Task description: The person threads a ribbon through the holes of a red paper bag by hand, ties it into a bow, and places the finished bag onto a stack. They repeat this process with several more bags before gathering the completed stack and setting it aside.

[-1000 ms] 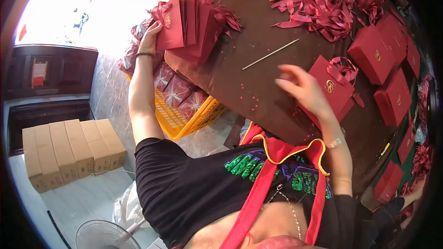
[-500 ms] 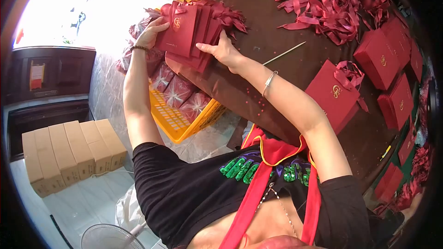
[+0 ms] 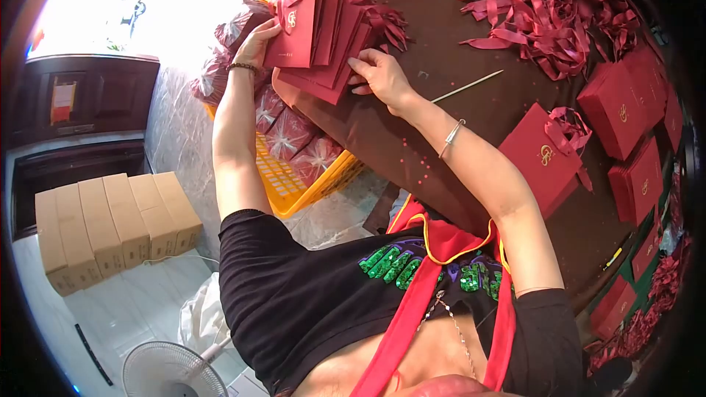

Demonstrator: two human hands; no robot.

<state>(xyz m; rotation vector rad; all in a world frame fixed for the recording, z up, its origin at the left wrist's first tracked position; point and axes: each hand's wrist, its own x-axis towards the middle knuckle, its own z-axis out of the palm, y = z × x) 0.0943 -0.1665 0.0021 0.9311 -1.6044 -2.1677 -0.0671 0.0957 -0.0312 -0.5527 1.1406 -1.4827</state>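
Note:
My left hand (image 3: pixel 257 44), with a beaded bracelet at the wrist, grips a fanned stack of dark red paper gift bags (image 3: pixel 323 44) by its left edge. The front bag carries a gold logo, and ribbon handles bunch along the top. At the stack's lower right edge is my right hand (image 3: pixel 382 81), its thumb and bent fingers closed at the bags' edges; its exact hold is partly hidden. A thin pale stick (image 3: pixel 468 86) lies on the brown table cover (image 3: pixel 426 0) to the right of this hand.
Loose red ribbons (image 3: pixel 544 15) heap at the upper right. More red bags (image 3: pixel 540 154) lie along the table's right side. Below the stack stands a yellow crate (image 3: pixel 323 191) with plastic-wrapped red bundles (image 3: pixel 309 158). Cardboard boxes (image 3: pixel 110 228) and a fan (image 3: pixel 173 371) occupy the left.
The bags have shifted slightly up and right in view and are fanned out more. My right hand's thumb has slid from the bags' front to their edge.

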